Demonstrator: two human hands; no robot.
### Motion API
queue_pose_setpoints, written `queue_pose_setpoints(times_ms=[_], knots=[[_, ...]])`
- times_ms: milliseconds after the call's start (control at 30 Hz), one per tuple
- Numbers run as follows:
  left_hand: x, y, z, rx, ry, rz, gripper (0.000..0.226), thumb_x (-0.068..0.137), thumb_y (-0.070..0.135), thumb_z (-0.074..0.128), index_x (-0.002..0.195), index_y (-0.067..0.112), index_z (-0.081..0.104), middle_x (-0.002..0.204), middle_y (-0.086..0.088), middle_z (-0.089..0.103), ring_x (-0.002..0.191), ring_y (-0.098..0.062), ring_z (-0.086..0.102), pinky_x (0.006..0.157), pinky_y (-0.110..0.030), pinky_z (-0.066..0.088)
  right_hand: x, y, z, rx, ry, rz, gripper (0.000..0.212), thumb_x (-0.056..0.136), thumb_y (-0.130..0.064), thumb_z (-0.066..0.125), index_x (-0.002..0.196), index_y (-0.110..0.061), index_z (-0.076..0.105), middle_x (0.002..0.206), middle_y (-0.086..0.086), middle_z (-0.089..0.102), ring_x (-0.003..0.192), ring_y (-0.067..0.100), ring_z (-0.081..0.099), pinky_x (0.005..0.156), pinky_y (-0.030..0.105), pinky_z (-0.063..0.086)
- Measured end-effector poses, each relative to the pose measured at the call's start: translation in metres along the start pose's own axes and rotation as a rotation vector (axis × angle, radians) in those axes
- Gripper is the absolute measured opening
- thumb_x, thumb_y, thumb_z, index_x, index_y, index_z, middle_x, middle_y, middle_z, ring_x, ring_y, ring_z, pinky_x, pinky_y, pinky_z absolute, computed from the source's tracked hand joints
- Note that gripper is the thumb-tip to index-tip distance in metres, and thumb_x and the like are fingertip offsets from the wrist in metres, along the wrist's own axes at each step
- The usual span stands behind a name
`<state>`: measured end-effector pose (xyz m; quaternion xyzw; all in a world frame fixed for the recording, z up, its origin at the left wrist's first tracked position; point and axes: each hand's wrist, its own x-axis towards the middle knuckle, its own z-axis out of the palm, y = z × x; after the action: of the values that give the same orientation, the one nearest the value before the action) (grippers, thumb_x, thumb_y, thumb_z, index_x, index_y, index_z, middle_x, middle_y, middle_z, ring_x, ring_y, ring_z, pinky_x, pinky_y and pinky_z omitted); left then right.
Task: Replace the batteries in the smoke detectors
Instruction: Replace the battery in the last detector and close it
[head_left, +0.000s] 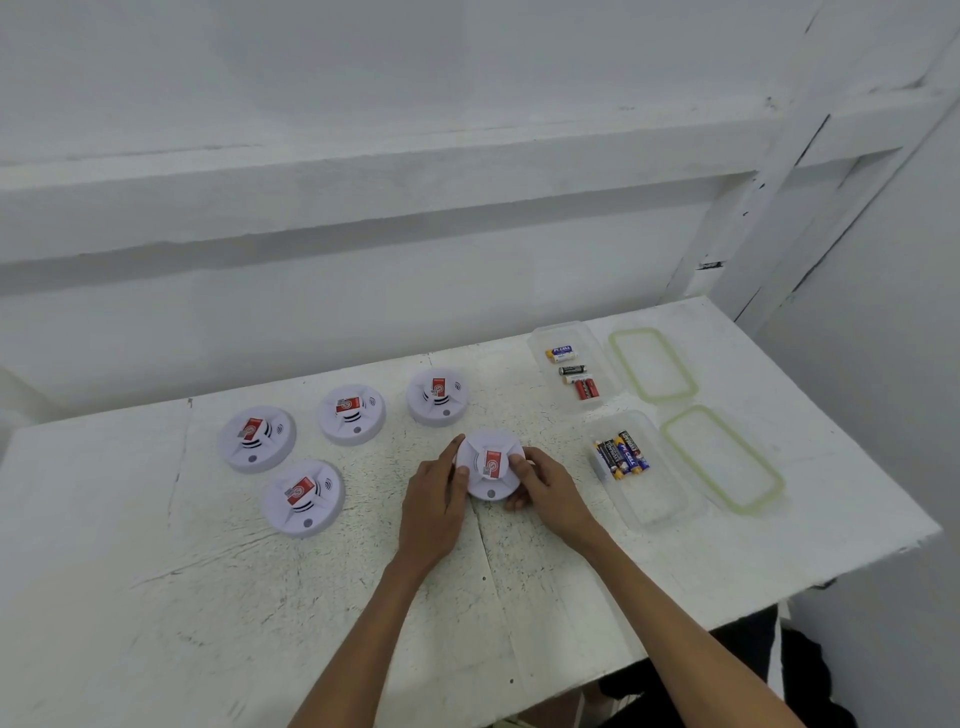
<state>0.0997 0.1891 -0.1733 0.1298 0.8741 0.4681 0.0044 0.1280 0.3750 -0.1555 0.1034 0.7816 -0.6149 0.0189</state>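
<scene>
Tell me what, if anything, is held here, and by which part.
Both hands hold one smoke detector by its rim: the left hand on its left side, the right hand on its right side.

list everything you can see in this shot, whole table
held smoke detector: 1, white with red label, table centre, between both hands
other smoke detectors: 4, white with red labels, on the table to the left and behind
containers: 2, clear plastic, open, right side of the table, one behind the other
batteries: several in each container, mixed black, blue, yellow, red, exact count unclear
lids: 2, clear with green seals, one lying right of each container
table: 1, white, scuffed, against a white wall
left hand: holds the held detector's left edge
right hand: grips its right edge, thumb on top
</scene>
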Motion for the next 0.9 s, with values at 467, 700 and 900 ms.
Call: queue_pose_setpoints(times_ms=[467,700,900], knots=[[0.0000,0.0002,-0.0008,0.012,0.006,0.007,0.048,0.105,0.044,0.035,0.152,0.035,0.041,0.132,0.018,0.060,0.113,-0.004,0.052,0.093,-0.027,0.044,-0.0001,-0.0011,0.0009,0.004,0.004,-0.006,0.029,0.103,-0.040,0.049,0.111,-0.017,0.064,0.082,0.013,0.074,0.067,0.029,0.072,0.067,0.035,0.061],[-0.0006,0.0008,-0.0009,0.014,0.007,-0.002,0.044,0.108,0.039,0.039,0.152,0.037,0.039,0.129,0.024,0.055,0.112,0.000,0.050,0.091,-0.021,0.039,0.0001,-0.0020,0.0012,0.000,0.007,0.008,0.030,0.103,-0.042,0.049,0.113,-0.018,0.064,0.083,0.012,0.074,0.068,0.029,0.072,0.068,0.034,0.061],[-0.0008,-0.0015,0.0004,0.006,0.001,-0.013,0.049,0.105,0.047,0.034,0.152,0.036,0.040,0.133,0.019,0.059,0.113,-0.002,0.051,0.093,-0.026,0.042,0.0014,0.0007,0.0013,-0.008,0.006,0.015,0.031,0.103,-0.043,0.049,0.112,-0.018,0.064,0.083,0.011,0.074,0.067,0.028,0.072,0.070,0.040,0.062]])
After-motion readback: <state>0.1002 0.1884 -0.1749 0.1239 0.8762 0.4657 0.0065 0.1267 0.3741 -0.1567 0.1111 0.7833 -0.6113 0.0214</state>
